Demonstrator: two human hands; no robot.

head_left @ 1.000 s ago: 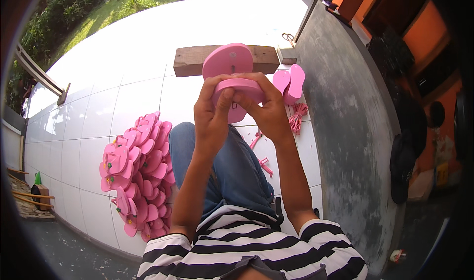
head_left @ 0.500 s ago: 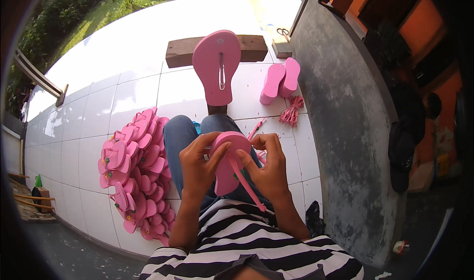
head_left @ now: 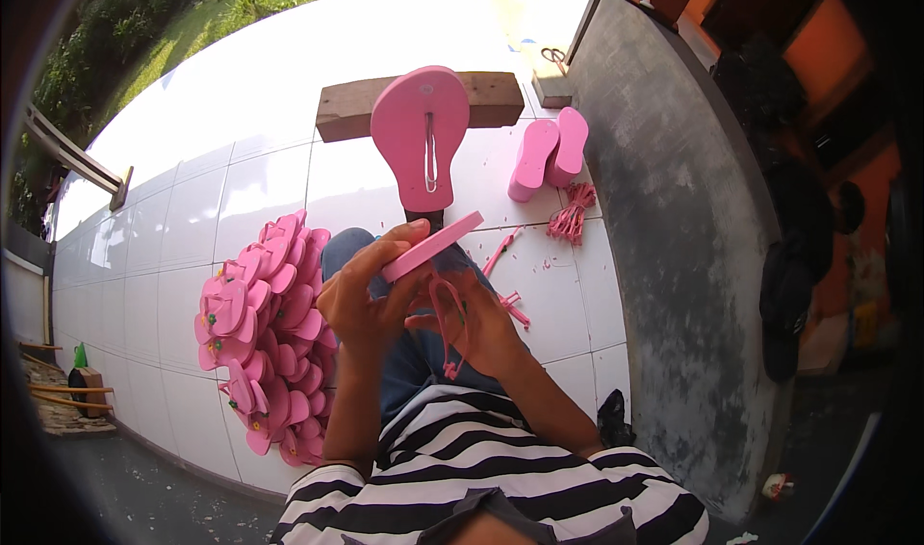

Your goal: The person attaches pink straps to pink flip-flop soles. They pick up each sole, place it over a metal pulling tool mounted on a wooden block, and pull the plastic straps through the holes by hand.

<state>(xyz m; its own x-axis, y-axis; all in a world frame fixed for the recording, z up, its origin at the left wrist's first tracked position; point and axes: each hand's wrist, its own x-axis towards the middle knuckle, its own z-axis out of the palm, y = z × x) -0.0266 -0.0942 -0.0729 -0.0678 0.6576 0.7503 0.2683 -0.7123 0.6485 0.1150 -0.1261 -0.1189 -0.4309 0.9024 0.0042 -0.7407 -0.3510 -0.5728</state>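
Observation:
My left hand (head_left: 361, 290) is closed on a pink flip-flop sole (head_left: 435, 246), tilted so its thick edge faces me. From the sole hangs a thin pink strap (head_left: 460, 335), its lower end loose above my lap. Just below the sole, my right hand (head_left: 486, 329) has its fingers curled around the strap, thumb pointing left; its fingertips are partly hidden. Beyond my knees, another pink sole (head_left: 421, 131) rests on a wooden stand (head_left: 493, 98), with a white metal loop standing in a slot along its middle.
A large heap of pink flip-flops (head_left: 274, 333) lies on the white tiles at left. At right stand two stacks of pink soles (head_left: 532, 160), a bundle of pink straps (head_left: 573, 214) and loose straps (head_left: 515, 309). Scissors (head_left: 552, 56) lie on a block by the grey wall (head_left: 674, 256).
The sole has turned from facing me to nearly edge-on and risen slightly. My right hand has left the sole's rim and moved below it to the strap.

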